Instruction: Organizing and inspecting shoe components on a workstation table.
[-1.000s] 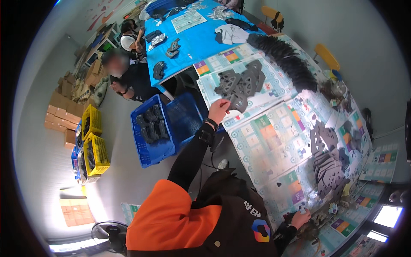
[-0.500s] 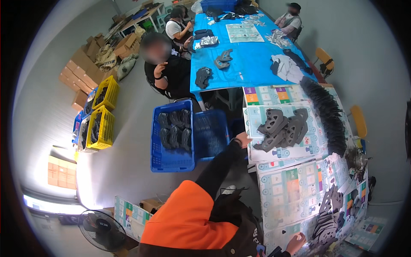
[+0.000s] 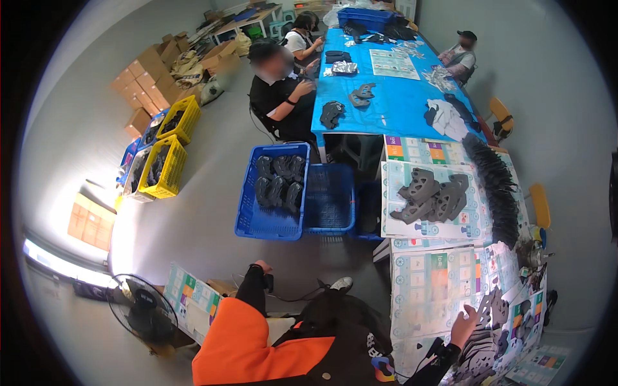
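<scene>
My right hand [image 3: 463, 327] is over the near table, fingers apart, at the edge of a row of dark grey flat curved pieces with cut-outs [image 3: 475, 350]. Whether its fingertips touch a piece is hard to make out. My left hand [image 3: 262, 266] hangs away from the table, out to my left above the floor; its fingers are too small to read. A pile of thicker dark grey curved pieces with holes [image 3: 430, 196] lies on the printed board [image 3: 396, 226] farther up the table.
Black pieces stand in a long row [image 3: 492, 177] along the table's right side. On the left are a blue crate [image 3: 265, 230] of dark parts and another blue crate [image 3: 331, 222]. People sit along the blue-covered table [image 3: 399, 106]. A fan [image 3: 143, 309] stands at lower left.
My left hand has left the board's edge by the grey pile and swung back left. My right hand has moved forward to the flat grey pieces. The view has shifted slightly.
</scene>
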Demonstrator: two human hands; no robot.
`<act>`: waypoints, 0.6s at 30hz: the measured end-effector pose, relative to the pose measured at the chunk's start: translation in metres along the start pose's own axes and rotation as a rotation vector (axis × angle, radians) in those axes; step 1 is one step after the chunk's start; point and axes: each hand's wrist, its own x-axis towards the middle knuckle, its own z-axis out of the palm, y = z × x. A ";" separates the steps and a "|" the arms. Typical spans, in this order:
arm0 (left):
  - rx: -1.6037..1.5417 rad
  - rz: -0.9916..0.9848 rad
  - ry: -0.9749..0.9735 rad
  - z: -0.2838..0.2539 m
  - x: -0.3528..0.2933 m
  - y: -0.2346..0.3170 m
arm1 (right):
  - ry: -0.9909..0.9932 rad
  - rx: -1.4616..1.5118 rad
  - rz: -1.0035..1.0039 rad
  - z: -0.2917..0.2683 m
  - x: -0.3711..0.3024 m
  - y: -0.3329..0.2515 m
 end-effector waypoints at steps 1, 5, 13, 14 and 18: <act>-0.025 0.027 -0.055 0.007 -0.010 -0.005 | -0.017 0.006 -0.028 -0.002 -0.002 -0.013; 0.204 0.253 -0.072 0.039 -0.043 -0.027 | -0.199 0.146 -0.120 0.012 -0.015 -0.027; -0.171 0.273 -0.061 -0.003 -0.107 0.035 | -0.418 0.169 -0.225 0.013 -0.053 -0.039; -0.225 0.284 -0.064 -0.014 -0.121 0.052 | -0.431 0.163 -0.216 0.007 -0.058 -0.047; -0.141 0.455 0.053 -0.035 -0.131 0.076 | -0.508 0.163 -0.252 0.002 -0.073 -0.091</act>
